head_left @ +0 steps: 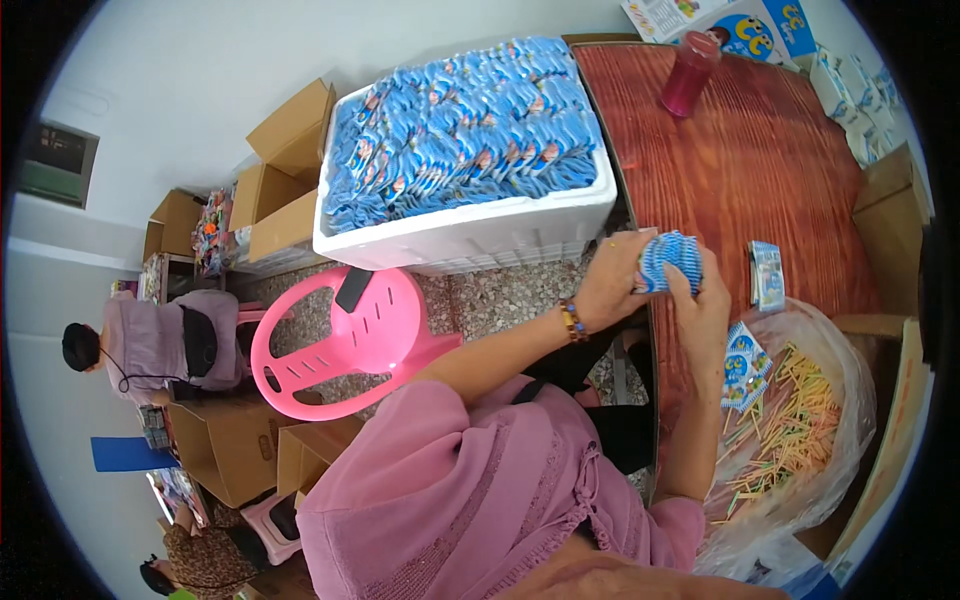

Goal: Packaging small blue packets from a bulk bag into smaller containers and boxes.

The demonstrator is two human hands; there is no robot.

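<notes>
Over the near edge of the red wood-grained table (740, 170), my left hand (608, 278) and my right hand (708, 318) are closed around a small stack of blue-and-white packets (670, 256). A beaded bracelet circles my left wrist. To the right of my right hand lie a few flat packets (767, 275) on the table and more blue packets (742, 368) on a clear plastic bag (850, 400). That bag holds many thin pastel sticks (795, 430). Left of my hands, a white foam box (470, 240) is packed with rows of similar blue packets (460, 130).
A pink plastic chair (385, 335) bearing a dark flat object stands on the speckled floor. Open cardboard boxes (225, 450) line the left side. Two people (165, 345) sit farther left. A pink-red bottle (690, 75) stands at the table's far end, near stacked white-blue packages (850, 95).
</notes>
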